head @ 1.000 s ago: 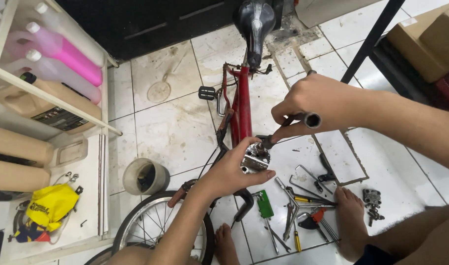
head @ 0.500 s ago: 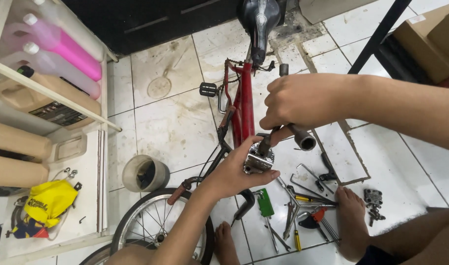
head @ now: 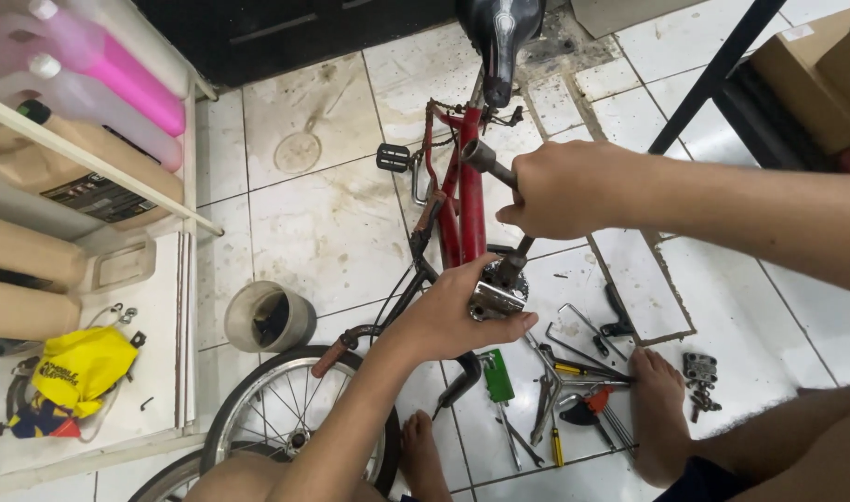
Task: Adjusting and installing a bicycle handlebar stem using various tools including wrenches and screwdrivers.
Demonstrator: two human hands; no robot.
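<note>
A red bicycle frame (head: 470, 214) lies below me, its black saddle (head: 499, 33) at the top. My left hand (head: 439, 321) is wrapped around a grey metal fitting (head: 495, 299) at the front of the frame, just above the handlebar. My right hand (head: 574, 191) grips the handle of a bent metal socket wrench (head: 481, 156). The wrench's lower end sits on that fitting and its open tube end points up and left. Part of the handle is hidden in my fist.
The front wheel (head: 285, 418) and a brown handlebar grip (head: 330, 356) are at lower left. Several hand tools (head: 555, 390) lie on the tiles by my bare feet (head: 657, 409). A grey pot (head: 269, 318), a shelf with pink bottles (head: 127, 70), a yellow bag (head: 76, 367) and cardboard boxes (head: 816, 65) surround the spot.
My right hand has swung the wrench handle round, from pointing right to pointing up and left. My left hand has stayed on the fitting.
</note>
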